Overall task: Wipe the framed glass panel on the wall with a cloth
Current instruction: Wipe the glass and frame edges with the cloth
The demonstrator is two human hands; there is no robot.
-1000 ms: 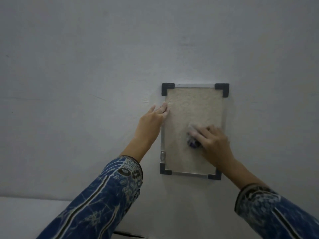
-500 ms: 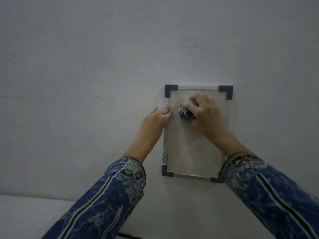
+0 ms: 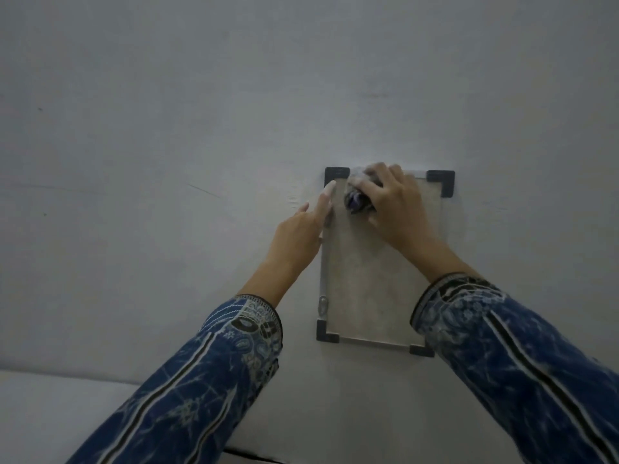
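- Well, from the head view, the glass panel [image 3: 371,286] hangs flat on the wall [image 3: 201,128], with dark corner pieces [image 3: 441,183] at its four corners.
- The right hand [image 3: 397,204] is up near the top left corner of the panel. Its fingers are curled round a bunched-up cloth [image 3: 355,199] and push it on the glass.
- The left hand [image 3: 299,237] is at the left edge of the panel, just below that same corner. Its fingers are straight and a bit apart, and one fingertip [image 3: 330,188] touches the frame edge. It holds nothing.
- The cloth looks soft, squashy and light. I think a whole-hand grip on the ball is best, so it does not slip out.
- The glass is probably hard, smooth and slippery, and it could crack. So I think the push should be gentle and flat, not hard on one spot.
- The panel looks thin and light, and I cannot tell how it is fixed to the wall. It might wobble, so the frame edge seems the good place to steady it, not the glass.
- Most of the panel below the right hand looks dull, so I guess a lot of wiping is left.
- Blue patterned sleeves [image 3: 207,380] cover both arms below the panel.
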